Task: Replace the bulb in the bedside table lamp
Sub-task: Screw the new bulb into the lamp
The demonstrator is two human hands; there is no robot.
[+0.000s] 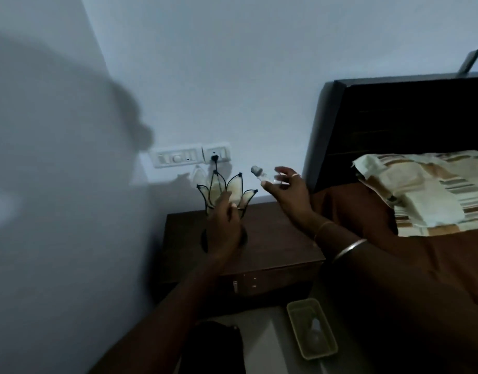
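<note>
Low by my feet lies a tray [312, 328]. My left hand [227, 222] grips the lamp [227, 193] at the table's [281, 238] back edge; my right hand [287, 190] pinches the bulb [262, 176] in its fingertips, beside the lamp, base outward.

lamp [227, 195] on bedside table [273, 238] | bed [421, 265] right | tray [312, 327] seemingly below

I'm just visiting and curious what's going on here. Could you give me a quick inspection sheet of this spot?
Surface: dark wooden bedside table, top bare around the lamp.
Job's things: petal-shaded lamp standing on it; bulb, screw base pointing up-left.
Clutter: shallow tray on the floor, contents unclear.
Hands: left hand on the lamp's shade; right hand holds the bulb beside the lamp.
Cables: lamp cord plugged into the wall switch panel.
Surroundings: bed with striped pillow, dark headboard.
</note>
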